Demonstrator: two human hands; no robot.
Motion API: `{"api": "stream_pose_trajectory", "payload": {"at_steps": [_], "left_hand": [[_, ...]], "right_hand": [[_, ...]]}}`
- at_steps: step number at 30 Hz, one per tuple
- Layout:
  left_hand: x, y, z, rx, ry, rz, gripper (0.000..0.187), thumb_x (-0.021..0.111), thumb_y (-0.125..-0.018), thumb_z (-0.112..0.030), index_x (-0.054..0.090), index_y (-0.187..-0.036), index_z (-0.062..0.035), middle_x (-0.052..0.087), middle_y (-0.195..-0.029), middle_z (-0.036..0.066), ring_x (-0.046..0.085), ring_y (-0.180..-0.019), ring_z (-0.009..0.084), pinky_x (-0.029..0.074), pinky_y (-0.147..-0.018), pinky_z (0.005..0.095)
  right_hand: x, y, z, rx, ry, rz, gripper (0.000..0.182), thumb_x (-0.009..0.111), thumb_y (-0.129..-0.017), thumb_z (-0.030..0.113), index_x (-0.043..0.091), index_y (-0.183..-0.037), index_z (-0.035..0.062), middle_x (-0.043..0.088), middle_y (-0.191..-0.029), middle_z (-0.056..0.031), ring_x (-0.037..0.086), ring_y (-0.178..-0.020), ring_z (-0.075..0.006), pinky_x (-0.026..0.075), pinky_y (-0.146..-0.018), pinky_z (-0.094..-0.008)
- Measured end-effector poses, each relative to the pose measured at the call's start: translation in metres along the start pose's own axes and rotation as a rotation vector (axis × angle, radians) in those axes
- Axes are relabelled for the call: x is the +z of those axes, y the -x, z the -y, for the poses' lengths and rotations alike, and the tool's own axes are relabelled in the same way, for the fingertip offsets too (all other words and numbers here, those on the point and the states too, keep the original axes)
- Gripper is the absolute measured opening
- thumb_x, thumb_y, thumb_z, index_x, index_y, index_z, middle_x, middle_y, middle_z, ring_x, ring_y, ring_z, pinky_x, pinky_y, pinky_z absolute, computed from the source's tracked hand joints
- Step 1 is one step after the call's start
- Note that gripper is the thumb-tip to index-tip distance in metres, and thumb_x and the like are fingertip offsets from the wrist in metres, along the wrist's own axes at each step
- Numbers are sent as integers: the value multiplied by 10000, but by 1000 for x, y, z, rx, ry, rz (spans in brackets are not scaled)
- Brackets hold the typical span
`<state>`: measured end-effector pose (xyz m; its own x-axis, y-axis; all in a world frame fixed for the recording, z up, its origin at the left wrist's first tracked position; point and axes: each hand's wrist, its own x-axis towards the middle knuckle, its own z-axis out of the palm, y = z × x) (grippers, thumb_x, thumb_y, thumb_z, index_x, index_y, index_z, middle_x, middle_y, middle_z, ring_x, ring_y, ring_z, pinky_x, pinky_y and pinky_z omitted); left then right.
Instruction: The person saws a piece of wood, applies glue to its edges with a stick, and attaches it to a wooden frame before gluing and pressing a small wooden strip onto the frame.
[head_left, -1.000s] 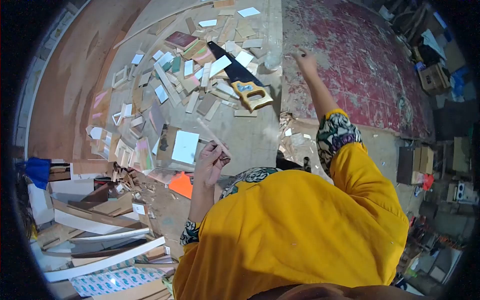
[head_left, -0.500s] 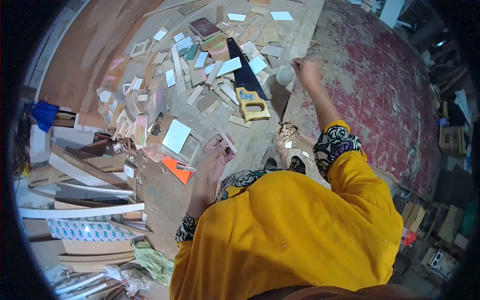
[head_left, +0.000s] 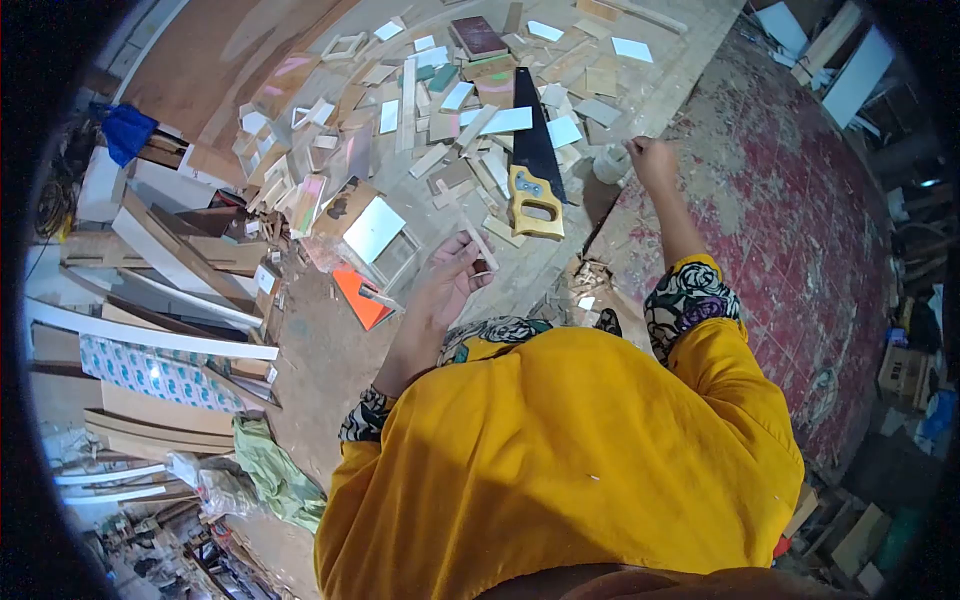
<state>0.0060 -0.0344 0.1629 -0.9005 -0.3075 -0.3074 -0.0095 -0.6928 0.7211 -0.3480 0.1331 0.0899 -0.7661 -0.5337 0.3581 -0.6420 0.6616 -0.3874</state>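
Note:
My left hand [head_left: 450, 283] holds a thin wooden strip [head_left: 482, 250] between its fingers, over the worktop left of centre. My right hand [head_left: 653, 162] is raised beside a whitish translucent cup [head_left: 608, 165], its fingers pressed together; whatever they hold is too small to make out. A handsaw [head_left: 537, 205] with a yellow handle and dark blade lies between the two hands. Near my left hand are an empty-looking small frame [head_left: 398, 258], a white tile [head_left: 374, 230] and an orange triangular piece [head_left: 361, 300].
Wood offcuts and white pieces [head_left: 430, 160] are strewn over the worktop, with a dark red block [head_left: 478, 37] at the back. Curved boards [head_left: 180, 340] and a green cloth [head_left: 270, 470] are at the left. A worn red surface [head_left: 760, 230] stretches to the right.
The view has shifted, so the worktop things appear further right and slightly higher. My left hand still has the strip, now tilted differently. My right hand stays near the cup.

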Motion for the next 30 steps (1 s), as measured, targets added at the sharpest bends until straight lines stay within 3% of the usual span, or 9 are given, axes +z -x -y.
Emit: {"api": "stream_pose_trajectory", "payload": {"at_steps": [4, 6, 7, 9, 10, 12, 18, 24, 30], "left_hand": [[5, -7, -5, 2, 23, 12, 237, 546, -855, -160, 514, -1065, -54, 586, -916, 40, 594, -774, 129, 511, -619, 234], [9, -8, -9, 16, 30, 30, 239, 547, -855, -159, 512, -1067, -54, 585, -912, 39, 596, -773, 133, 512, -615, 235], [14, -8, -11, 13, 33, 39, 240, 548, -855, -164, 511, -1064, -53, 585, -906, 39, 597, -767, 136, 513, -614, 237], [19, -8, -16, 17, 36, 51, 241, 550, -855, -168, 510, -1061, -51, 585, -900, 38, 598, -760, 139, 513, -612, 239], [21, -9, -18, 12, 36, 71, 238, 551, -854, -169, 511, -1057, -51, 585, -893, 38, 598, -753, 141, 513, -609, 242], [28, -9, -21, 9, 33, 97, 236, 552, -853, -171, 511, -1052, -50, 584, -887, 38, 598, -746, 142, 514, -606, 245], [58, -5, -32, -2, 36, 223, 231, 556, -850, -168, 512, -1036, -38, 580, -866, 48, 612, -737, 156, 520, -600, 245], [64, -3, -33, -22, 32, 251, 239, 559, -848, -171, 511, -1021, -13, 581, -859, 69, 621, -717, 182, 528, -616, 262], [70, -3, -35, 87, -33, 23, 221, 553, -849, -140, 508, -1020, -7, 591, -839, 87, 626, -714, 198, 529, -628, 272]], "right_hand": [[-19, -1, -6, 116, -14, -113, 242, 600, -769, 323, 673, -822, 98, 605, -714, -171, 581, -670, -370, 472, -613, -412], [-47, 4, 0, 171, -97, -211, 261, 598, -784, 321, 668, -797, 70, 608, -638, -138, 603, -616, -281, 467, -577, -356], [-68, 8, 9, 161, -100, -216, 261, 598, -784, 321, 668, -797, 70, 608, -638, -138, 603, -616, -281, 467, -577, -356], [-112, 19, 34, 412, -492, -134, 270, 567, -835, 279, 651, -788, 26, 603, -620, -78, 562, -567, -143, 435, -539, -267], [-127, 25, 48, 407, -493, -138, 270, 567, -835, 279, 651, -788, 26, 603, -620, -78, 562, -567, -143, 435, -539, -267], [-144, 40, 82, 313, -1218, -158, 252, 531, -876, 235, 619, -815, 6, 588, -672, -37, 502, -579, -61, 397, -528, -207], [-140, 63, 135, 166, -1587, -17, 225, 509, -893, 212, 580, -891, -2, 596, -731, -58, 512, -594, -87, 400, -543, -211], [-130, 67, 146, 151, -1635, 4, 223, 505, -896, 209, 576, -901, -1, 600, -749, -71, 519, -600, -96, 404, -552, -211], [-125, 66, 141, 174, -1742, -29, 200, 510, -893, 196, 569, -906, 5, 599, -770, -77, 513, -597, -101, 397, -546, -209]]}}
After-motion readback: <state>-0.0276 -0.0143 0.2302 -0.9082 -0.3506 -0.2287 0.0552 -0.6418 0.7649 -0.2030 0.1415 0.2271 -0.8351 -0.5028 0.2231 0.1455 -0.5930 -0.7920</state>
